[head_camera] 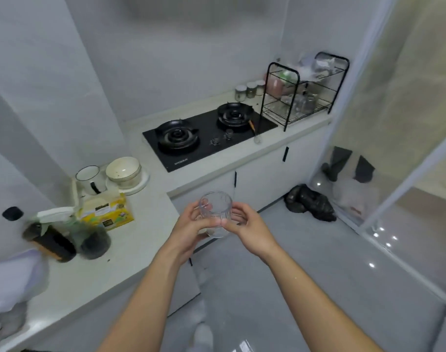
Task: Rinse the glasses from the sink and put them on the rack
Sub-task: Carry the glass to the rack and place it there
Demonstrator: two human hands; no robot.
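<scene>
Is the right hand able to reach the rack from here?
Probably not yet. Both the right hand and left hand grip the glass, and the rack stands past the stove at the far end of the counter. Nothing blocks the way.

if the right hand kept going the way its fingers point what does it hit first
The right hand grips the clear ribbed glass; pushing on, it would likely meet the left hand.

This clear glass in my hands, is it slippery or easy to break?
Probably slippery: the glass looks smooth and clear, though its ribbed sides may help the left hand and right hand grip. Likely fragile: it is held over the hard floor.
</scene>
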